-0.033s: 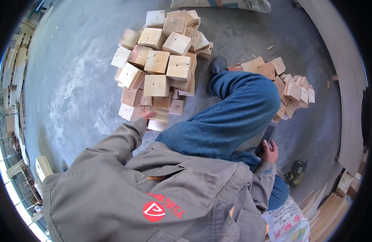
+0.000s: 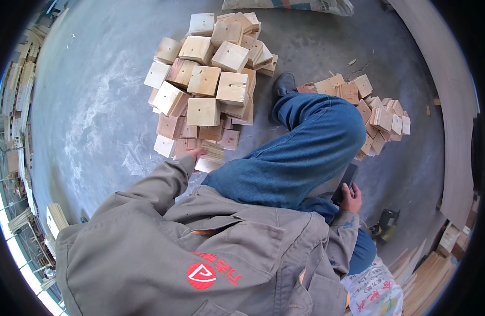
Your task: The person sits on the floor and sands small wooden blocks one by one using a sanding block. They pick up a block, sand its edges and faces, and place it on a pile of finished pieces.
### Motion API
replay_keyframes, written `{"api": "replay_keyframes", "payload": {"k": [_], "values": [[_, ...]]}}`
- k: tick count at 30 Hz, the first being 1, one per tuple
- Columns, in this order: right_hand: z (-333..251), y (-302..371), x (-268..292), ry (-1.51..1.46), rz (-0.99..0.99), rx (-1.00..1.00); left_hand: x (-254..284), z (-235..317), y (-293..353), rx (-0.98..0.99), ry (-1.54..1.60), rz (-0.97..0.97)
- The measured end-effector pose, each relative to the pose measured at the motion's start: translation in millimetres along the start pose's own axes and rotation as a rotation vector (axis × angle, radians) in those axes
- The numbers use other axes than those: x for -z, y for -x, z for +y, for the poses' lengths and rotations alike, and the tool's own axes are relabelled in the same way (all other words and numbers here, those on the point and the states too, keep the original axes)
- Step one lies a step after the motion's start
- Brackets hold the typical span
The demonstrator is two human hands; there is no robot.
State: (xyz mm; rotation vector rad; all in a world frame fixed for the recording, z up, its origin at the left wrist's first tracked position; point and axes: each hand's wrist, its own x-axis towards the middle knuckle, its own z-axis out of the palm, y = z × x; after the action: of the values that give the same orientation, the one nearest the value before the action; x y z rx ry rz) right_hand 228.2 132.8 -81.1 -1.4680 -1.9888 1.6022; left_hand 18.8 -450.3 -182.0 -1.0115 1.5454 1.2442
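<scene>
My left hand (image 2: pixel 196 152) is closed on the left end of a small stack of thin wooden squares (image 2: pixel 213 154), at the near edge of a large pile of square wooden blocks (image 2: pixel 204 80). Some of its fingers are hidden by the stack. Several blocks in the pile have a small dark hole or mark in the face. Beside my right thigh, my right hand (image 2: pixel 351 198) grips a dark, flat, oblong object (image 2: pixel 346 179), whose exact kind I cannot make out.
A second, smaller block pile (image 2: pixel 382 118) lies right of my bent knee (image 2: pixel 347 118). Behind the large pile is a pale sack (image 2: pixel 290 5). A printed white bag (image 2: pixel 376 289) and loose wood strips (image 2: pixel 429 276) are at lower right; stacked boards (image 2: pixel 13 100) line the left.
My left hand and the small stack of wooden squares have shifted slightly to the right. My right hand stays in place around the dark object.
</scene>
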Motion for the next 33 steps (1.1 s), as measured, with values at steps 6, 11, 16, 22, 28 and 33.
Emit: {"api": "replay_keyframes", "payload": {"k": [6, 11, 16, 22, 28, 33], "values": [[3.1, 1.4, 2.1, 0.035, 0.008, 0.002, -37.4, 5.6, 14.4, 0.018, -0.275, 0.131], [2.3, 3.1, -1.1, 0.008, -0.014, -0.007, -35.3, -18.3, -23.1, 0.033, -0.222, 0.01], [-2.1, 5.8, -6.1, 0.025, -0.014, -0.006, -15.4, -63.1, -70.3, -0.156, -0.755, -0.047], [-2.1, 6.7, -4.9, 0.075, -0.024, -0.022, -50.1, -82.9, -74.8, -0.059, -0.616, -0.12], [4.3, 8.3, 0.7, 0.069, -0.035, -0.053, -66.3, -60.9, -76.0, -0.236, -0.742, -0.264], [3.1, 10.8, -3.4, 0.051, -0.044, -0.066, -69.3, -41.8, -80.2, -0.283, -0.796, -0.265]]}}
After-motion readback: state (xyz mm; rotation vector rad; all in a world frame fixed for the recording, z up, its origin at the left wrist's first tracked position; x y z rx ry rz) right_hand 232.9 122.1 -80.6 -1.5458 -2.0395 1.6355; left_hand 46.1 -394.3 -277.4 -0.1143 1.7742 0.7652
